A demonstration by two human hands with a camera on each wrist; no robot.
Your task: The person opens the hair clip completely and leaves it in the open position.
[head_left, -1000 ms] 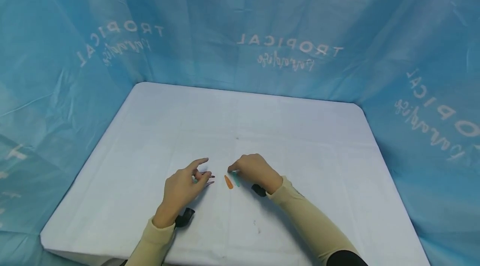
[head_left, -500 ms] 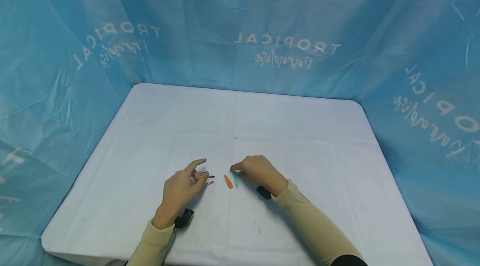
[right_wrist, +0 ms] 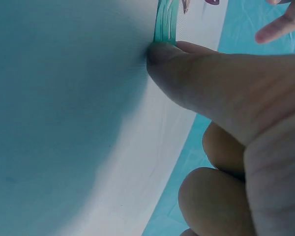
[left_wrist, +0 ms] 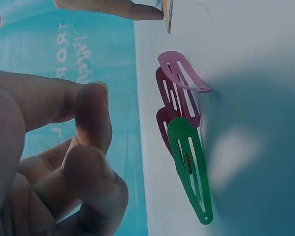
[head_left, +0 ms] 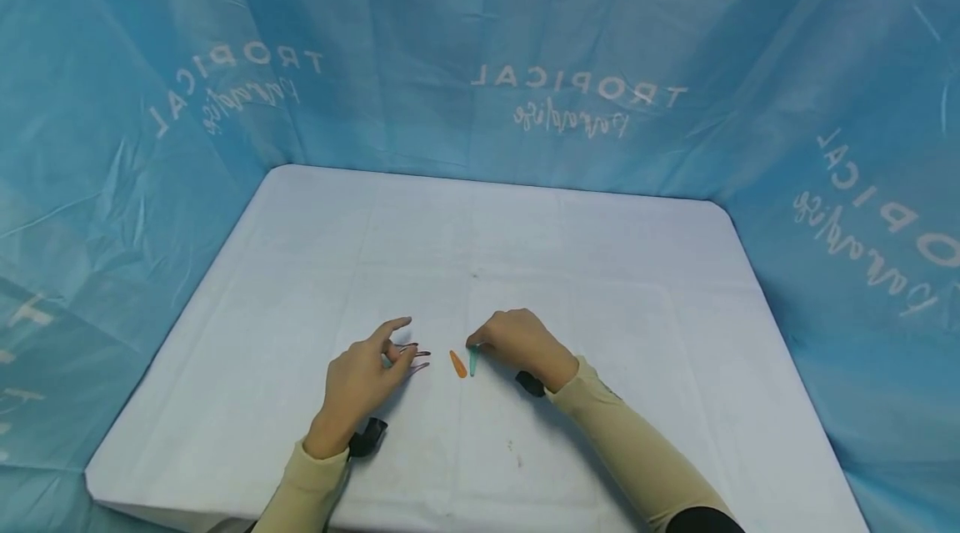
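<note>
My right hand (head_left: 521,345) pinches one end of a teal snap hair clip (right_wrist: 164,22) between thumb and forefinger, low over the white table. Just left of it an orange hair clip (head_left: 458,364) lies on the cloth. Further left, my left hand (head_left: 363,379) hovers with bent, loose fingers and holds nothing. Beside its fingertips, in the left wrist view, lie a green hair clip (left_wrist: 183,129), a pink hair clip (left_wrist: 169,58) and dark red hair clips (left_wrist: 162,81), overlapping in a row. The left hand partly hides this row from the head camera.
A white cloth (head_left: 600,266) covers the table. Blue printed curtains (head_left: 420,32) hang behind it and along both sides. Small dark specks (head_left: 519,461) mark the cloth near the front.
The right hand has shifted slightly right, and the teal clip has swung from slanted to nearly straight, pointing toward the front edge. The left hand and orange clip stay about where they were.
</note>
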